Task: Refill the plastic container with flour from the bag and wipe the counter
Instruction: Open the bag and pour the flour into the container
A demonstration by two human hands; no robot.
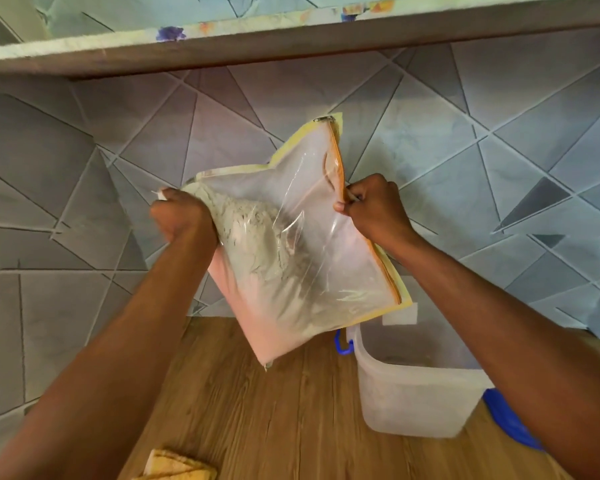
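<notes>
A folded yellow cloth (179, 466) lies at the near edge of the wooden counter (274, 427), below and between the two forearms. Under the right forearm, a translucent plastic container (413, 393) stands open on the counter, with a blue lid (510, 420) beside it on its right and a blue clasp (342, 342) at its far left corner. Above the counter, both hands hold the clear flour bag (291, 244) up in the air, to the left of and above the container. The left hand (181, 216) is clenched around the bag's upper left corner, bunching the plastic. The right hand (373, 209) pinches the orange zipper edge (340, 168) on the bag's right side. The bag hangs tilted, its long axis running from upper right to lower left, one corner pointing up toward the shelf (291, 43) and the opposite corner pointing down at the counter. Pale flour (253, 237) is heaped in the half nearest the left hand. Behind the hands, a grey geometric tiled wall (84, 168) rises to the shelf.
</notes>
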